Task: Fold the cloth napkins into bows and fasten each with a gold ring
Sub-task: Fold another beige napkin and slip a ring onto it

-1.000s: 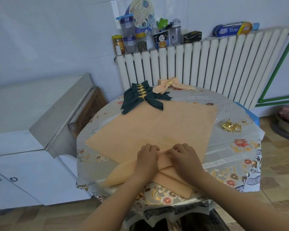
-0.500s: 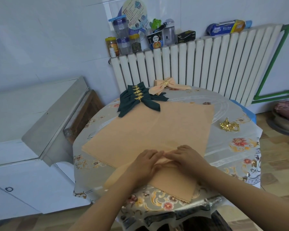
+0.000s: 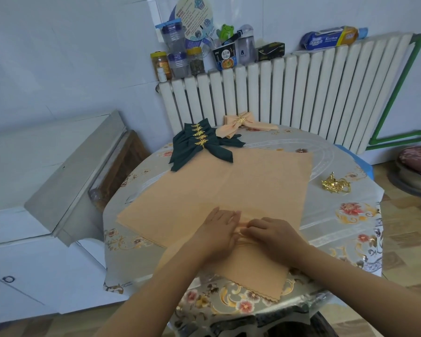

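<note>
A peach cloth napkin [image 3: 229, 188] lies spread across the round table [image 3: 350, 222], and its near part is doubled into a folded band. My left hand [image 3: 216, 229] and my right hand [image 3: 272, 231] lie side by side on that band, fingertips gathering and pinching the fabric into small pleats between them. A heap of gold rings [image 3: 336, 184] rests on the table to the right. Several dark green bows [image 3: 202, 144] with gold rings are stacked at the far left of the table, and one peach bow [image 3: 241, 122] with a ring lies behind them.
A white radiator [image 3: 301, 93] stands behind the table, with jars, bottles and boxes on top. A white cabinet [image 3: 46, 178] with a slanted metal edge is close on the left. The table's front edge is just below the napkin.
Both hands have slid forward along the folded band and drawn together, bunching the fabric between the fingertips. The camera has shifted slightly.
</note>
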{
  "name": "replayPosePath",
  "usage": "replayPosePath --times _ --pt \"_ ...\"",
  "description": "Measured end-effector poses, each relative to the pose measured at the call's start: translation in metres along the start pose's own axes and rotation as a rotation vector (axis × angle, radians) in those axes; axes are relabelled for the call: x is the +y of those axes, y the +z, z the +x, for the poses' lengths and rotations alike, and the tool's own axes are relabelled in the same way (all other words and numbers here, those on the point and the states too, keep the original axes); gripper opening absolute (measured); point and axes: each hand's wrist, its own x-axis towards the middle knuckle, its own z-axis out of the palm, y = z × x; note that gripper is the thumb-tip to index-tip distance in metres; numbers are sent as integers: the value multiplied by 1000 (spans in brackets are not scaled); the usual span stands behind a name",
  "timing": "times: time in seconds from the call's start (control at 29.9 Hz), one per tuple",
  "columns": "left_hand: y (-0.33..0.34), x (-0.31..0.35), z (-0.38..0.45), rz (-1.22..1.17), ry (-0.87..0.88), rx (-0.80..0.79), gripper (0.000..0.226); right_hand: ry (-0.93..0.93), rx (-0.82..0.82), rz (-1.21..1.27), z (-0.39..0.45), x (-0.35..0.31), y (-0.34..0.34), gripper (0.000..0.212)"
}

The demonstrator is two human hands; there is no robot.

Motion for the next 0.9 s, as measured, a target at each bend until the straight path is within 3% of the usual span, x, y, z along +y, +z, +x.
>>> replayPosePath --times 0.13,0.37,0.5,0.67,0.9 --pt "14 7 -7 -267 54 158 57 -24 2 35 -2 -1 -1 29" --pt "30 8 -11 -465 29 426 41 -34 60 2 -3 -1 7 28" --pt "31 7 -13 -373 74 462 39 30 121 47 -1 -3 11 31" --pt "31 5 -13 -136 133 400 55 55 138 40 1 -3 12 25" --pt "31 3 -9 -98 121 413 41 62 77 43 -1 -3 5 45"
